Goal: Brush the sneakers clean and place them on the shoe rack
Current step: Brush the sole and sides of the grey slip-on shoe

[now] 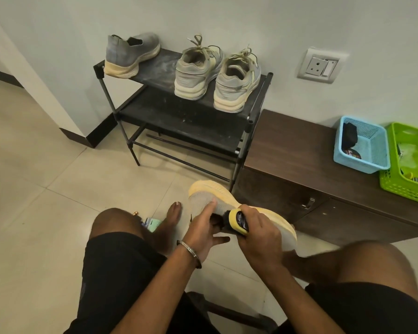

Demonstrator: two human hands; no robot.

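We sit with knees apart over a tiled floor, both hands low between them. Our left hand (204,231) holds the sneaker (217,196) from its near side: the forefinger lies straight along the grey upper, the other fingers spread under and around the shoe's opening. A metal bangle (190,251) circles that wrist. The sneaker is off the floor, tilted, its yellow sole edge turned up and away from us, its toe pointing toward the rack.

Our right hand (258,237) wraps its fingers around the brush (238,221), thumb on the near side, the yellow-backed head pressed with dark bristles against the sneaker's upper just beside the left forefinger.

On the top shelf of the black rack (258,100) stand three shoes: a grey slip-on (130,54) at the left end, and a laced pair (217,78) toward the right, heels facing us. Right of the rack runs a low brown cabinet (299,160) bearing a blue basket (369,150) and a green basket (410,165), touching side by side.
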